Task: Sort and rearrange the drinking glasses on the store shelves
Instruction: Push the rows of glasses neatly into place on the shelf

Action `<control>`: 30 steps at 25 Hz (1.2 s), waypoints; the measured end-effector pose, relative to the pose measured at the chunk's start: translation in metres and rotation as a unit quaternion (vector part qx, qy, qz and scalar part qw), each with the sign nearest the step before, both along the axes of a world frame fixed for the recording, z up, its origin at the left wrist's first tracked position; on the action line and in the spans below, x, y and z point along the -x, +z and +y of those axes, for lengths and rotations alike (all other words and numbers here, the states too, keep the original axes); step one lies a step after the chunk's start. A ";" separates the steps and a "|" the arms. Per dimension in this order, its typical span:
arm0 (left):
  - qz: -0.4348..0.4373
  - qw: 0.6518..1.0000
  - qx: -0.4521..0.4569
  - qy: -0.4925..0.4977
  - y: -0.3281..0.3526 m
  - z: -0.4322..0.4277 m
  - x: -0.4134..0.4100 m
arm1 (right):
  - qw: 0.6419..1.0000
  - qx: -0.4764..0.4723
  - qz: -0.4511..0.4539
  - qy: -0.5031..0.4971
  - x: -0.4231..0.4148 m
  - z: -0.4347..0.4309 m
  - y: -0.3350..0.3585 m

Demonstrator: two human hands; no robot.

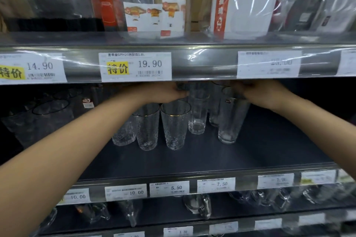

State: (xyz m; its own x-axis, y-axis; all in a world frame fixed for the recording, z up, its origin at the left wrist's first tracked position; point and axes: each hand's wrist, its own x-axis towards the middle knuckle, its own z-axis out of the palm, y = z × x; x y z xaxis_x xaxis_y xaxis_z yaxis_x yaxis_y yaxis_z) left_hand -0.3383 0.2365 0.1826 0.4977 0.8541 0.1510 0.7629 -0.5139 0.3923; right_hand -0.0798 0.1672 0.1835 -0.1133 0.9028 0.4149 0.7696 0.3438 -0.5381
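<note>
1. Forearms fill the foreground, stretched in under the 19.90 price tag (134, 66) toward the glasses on the dark shelf (212, 158) below it.
2. Below and just right of the tag, the left hand (167, 92) has its fingers curled against the top of a tall smooth glass (198, 115). It reads as a grip near the rim, though the price rail hides the fingertips.
3. Further right of the tag, the right hand (258, 91) curls round the top of a second tall glass (229, 123). This glass leans a little, and I cannot tell whether its base rests on the shelf or is just clear of it.
4. Straight below the tag stand two hammered tumblers (175, 129) with gold rims, side by side and almost touching, with another textured glass behind them on the left.
5. Handling, as I judge it: the glasses are light when empty, stiff, brittle and slick-walled. Wrapping the fingers round the wall just under the rim should hold better than pinching the rim itself.
6. The neighbouring glasses stand close and there is little headroom under the rail — a sideways knock is the likely mishap.
7. Well below the tag, the next shelf down carries handled mugs (198, 206).
</note>
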 end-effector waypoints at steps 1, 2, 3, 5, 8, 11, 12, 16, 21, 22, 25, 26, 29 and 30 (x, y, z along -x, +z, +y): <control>-0.006 1.000 0.009 0.000 -0.003 0.003 -0.007 | 1.000 -0.014 0.018 0.005 -0.004 -0.003 -0.003; -0.011 1.000 0.008 -0.008 -0.006 0.002 -0.015 | 1.000 -0.008 0.021 0.004 -0.008 -0.007 -0.007; -0.007 1.000 -0.005 -0.013 -0.009 0.003 -0.021 | 1.000 -0.022 0.012 -0.005 -0.014 -0.008 -0.011; 0.009 1.000 -0.024 -0.012 -0.015 0.005 -0.030 | 0.998 -0.030 0.007 -0.049 -0.021 -0.006 -0.015; 0.024 1.000 -0.016 0.012 -0.024 0.009 -0.044 | 0.997 0.009 -0.030 -0.077 -0.028 -0.004 -0.021; 0.036 0.998 -0.041 0.034 -0.028 0.010 -0.053 | 0.993 0.036 -0.078 -0.083 -0.031 -0.005 -0.032; 0.037 0.997 -0.055 0.039 -0.029 0.009 -0.055 | 0.993 0.031 -0.077 -0.088 -0.031 -0.003 -0.036; 0.020 0.993 -0.099 0.060 -0.032 0.004 -0.063 | 0.995 -0.003 -0.013 -0.102 -0.030 0.006 -0.057; 0.019 0.990 -0.117 0.075 -0.035 0.005 -0.062 | 0.992 -0.003 0.107 -0.073 -0.036 0.017 -0.071; 0.018 0.990 -0.116 0.075 -0.035 0.006 -0.061 | 0.990 0.002 0.129 -0.064 -0.039 0.018 -0.073; 0.016 0.991 -0.111 0.072 -0.037 0.008 -0.061 | 0.984 0.015 0.172 -0.033 -0.047 0.019 -0.079; 0.013 0.992 -0.107 0.072 -0.037 0.008 -0.060 | 0.982 0.020 0.185 -0.021 -0.049 0.019 -0.080; 0.000 0.992 -0.098 0.075 -0.039 0.010 -0.059 | 0.974 0.041 0.224 0.011 -0.055 0.019 -0.082; -0.002 0.992 -0.096 0.076 -0.040 0.010 -0.059 | 0.971 0.046 0.235 0.020 -0.056 0.020 -0.083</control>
State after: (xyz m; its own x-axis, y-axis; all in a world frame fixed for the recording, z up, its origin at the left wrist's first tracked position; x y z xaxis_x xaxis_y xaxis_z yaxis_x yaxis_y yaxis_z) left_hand -0.2797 0.2469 0.1425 0.3648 0.8742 0.3205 0.8358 -0.4591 0.3011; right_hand -0.0241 0.1867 0.1008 0.0335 0.9375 0.3464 0.4180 0.3017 -0.8569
